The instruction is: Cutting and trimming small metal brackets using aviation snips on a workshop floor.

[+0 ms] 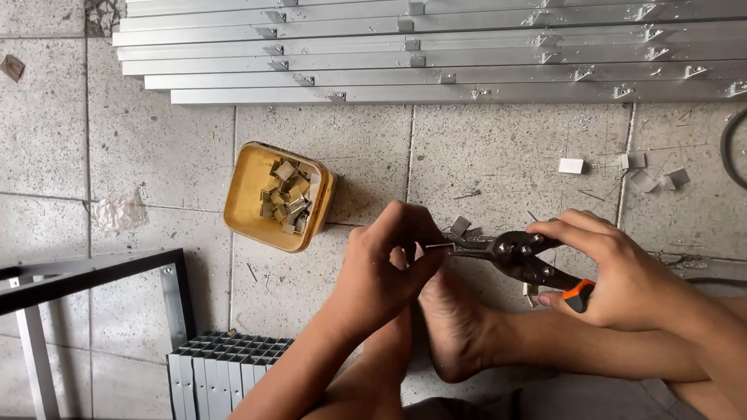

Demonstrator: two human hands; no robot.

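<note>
Left hand (pixel 384 264) pinched shut on small metal piece (pixel 436 247), held above bare foot (pixel 458 328). Right hand (pixel 615 267) curled tight round snips (pixel 522 258) with orange-black grips, blades meeting the piece. Nearer left: stack of ribbed grey profiles (pixel 221 376). Beyond: yellow tub (pixel 251 198) of metal clips (pixel 287 195), tiled floor (pixel 514 153), long aluminium rails (pixel 434 48).

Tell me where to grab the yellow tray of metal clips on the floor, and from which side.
Take the yellow tray by its bare left rim, coming from the left. It lies flat on the floor with the clips heaped toward its right side, so the left half is free. Both the left hand and right hand are occupied with the snips.
</note>
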